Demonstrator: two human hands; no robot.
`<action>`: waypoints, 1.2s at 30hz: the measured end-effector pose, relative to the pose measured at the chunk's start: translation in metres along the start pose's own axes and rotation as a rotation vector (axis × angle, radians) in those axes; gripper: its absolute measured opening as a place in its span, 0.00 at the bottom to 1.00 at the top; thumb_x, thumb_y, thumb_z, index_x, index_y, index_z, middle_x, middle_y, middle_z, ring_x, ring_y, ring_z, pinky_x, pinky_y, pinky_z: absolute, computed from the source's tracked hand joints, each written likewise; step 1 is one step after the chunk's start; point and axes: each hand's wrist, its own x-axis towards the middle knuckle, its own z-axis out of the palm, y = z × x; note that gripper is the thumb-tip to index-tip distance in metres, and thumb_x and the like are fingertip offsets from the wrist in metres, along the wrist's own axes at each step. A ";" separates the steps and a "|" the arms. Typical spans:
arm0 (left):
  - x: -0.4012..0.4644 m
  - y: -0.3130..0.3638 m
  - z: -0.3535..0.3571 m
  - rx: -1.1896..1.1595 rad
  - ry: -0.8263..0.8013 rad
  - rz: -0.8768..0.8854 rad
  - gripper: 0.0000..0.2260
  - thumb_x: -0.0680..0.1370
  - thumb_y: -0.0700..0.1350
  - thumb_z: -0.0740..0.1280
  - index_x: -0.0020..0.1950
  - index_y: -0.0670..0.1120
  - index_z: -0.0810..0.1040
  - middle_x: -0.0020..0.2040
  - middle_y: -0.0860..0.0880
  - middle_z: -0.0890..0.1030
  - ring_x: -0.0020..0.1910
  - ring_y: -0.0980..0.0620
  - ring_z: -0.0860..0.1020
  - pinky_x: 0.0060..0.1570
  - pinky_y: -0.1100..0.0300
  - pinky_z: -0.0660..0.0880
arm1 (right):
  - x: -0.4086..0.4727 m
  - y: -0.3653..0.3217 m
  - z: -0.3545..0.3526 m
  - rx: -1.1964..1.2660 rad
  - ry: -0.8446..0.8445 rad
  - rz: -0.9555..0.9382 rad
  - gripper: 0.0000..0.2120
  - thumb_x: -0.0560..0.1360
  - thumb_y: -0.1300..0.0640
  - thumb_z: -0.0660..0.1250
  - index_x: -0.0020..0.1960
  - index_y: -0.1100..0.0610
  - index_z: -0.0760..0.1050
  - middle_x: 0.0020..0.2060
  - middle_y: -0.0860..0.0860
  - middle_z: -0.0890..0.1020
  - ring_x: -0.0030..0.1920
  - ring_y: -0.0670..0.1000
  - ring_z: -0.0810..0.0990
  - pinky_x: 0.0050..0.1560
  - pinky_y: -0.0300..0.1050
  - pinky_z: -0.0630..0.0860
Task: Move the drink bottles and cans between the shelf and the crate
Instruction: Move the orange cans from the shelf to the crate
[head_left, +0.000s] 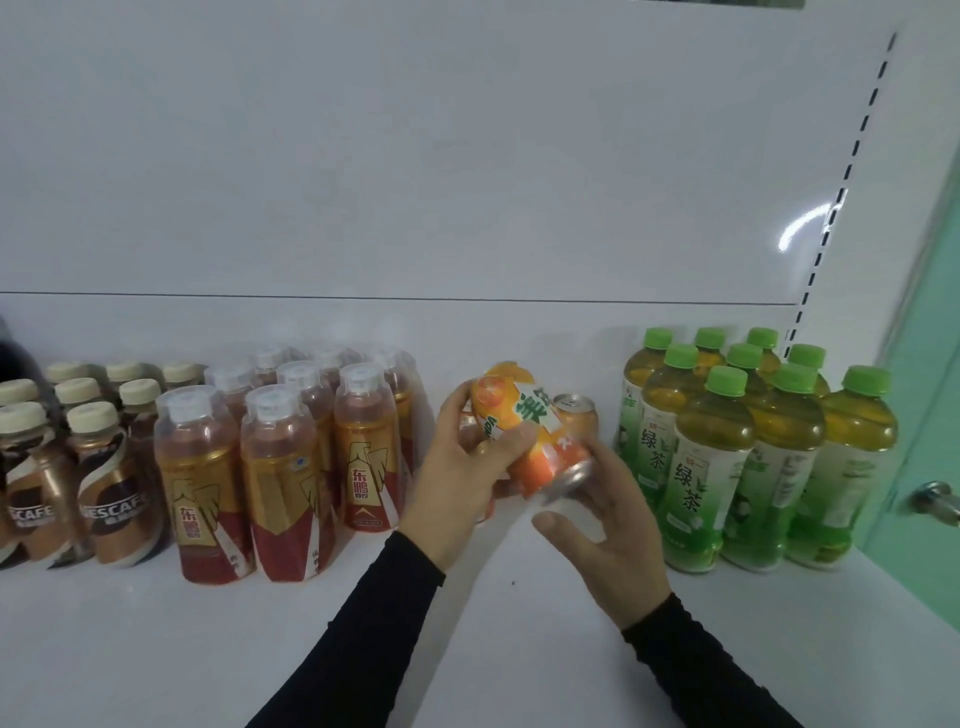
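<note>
1. Nescafé coffee bottles (111, 488) with cream caps are standing grouped at the far left of the white shelf (156, 649).
2. Just beside them, red-and-gold energy drink bottles (283, 478) with clear caps are standing in rows.
3. The left hand (457, 478) is gripping the orange soda can (530, 431) from the left, thumb across the label and fingers curling round its far side; the can is being held tilted above the shelf, its top leaning back and left.
4. The right hand (608, 530) is cupping the can's silver base from below, fingers loosely curled, thumb sticking out toward the camera.
5. A second can (574, 410) is standing upright just behind the held one.
6. Green tea bottles (748, 457) with green caps are crowding the shelf's right end.
</note>
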 end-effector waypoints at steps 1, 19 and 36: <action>0.003 0.006 0.000 -0.080 0.004 -0.039 0.31 0.70 0.48 0.76 0.72 0.53 0.69 0.62 0.43 0.82 0.56 0.43 0.84 0.51 0.44 0.82 | 0.002 -0.002 0.001 -0.049 0.003 -0.065 0.43 0.65 0.32 0.75 0.73 0.48 0.65 0.64 0.39 0.78 0.62 0.46 0.79 0.59 0.39 0.77; 0.010 0.033 0.013 -0.476 -0.001 -0.466 0.35 0.70 0.52 0.75 0.72 0.36 0.72 0.59 0.36 0.78 0.44 0.36 0.84 0.29 0.55 0.81 | 0.038 -0.037 0.002 -0.486 0.140 -0.359 0.38 0.66 0.39 0.71 0.70 0.59 0.72 0.56 0.50 0.74 0.61 0.31 0.67 0.60 0.24 0.63; 0.012 0.039 -0.001 -0.094 -0.017 -0.111 0.31 0.71 0.34 0.75 0.69 0.54 0.71 0.58 0.40 0.83 0.47 0.43 0.85 0.37 0.51 0.81 | 0.027 -0.025 -0.008 -0.221 -0.084 -0.046 0.30 0.69 0.34 0.70 0.69 0.42 0.71 0.61 0.37 0.78 0.59 0.46 0.81 0.58 0.49 0.80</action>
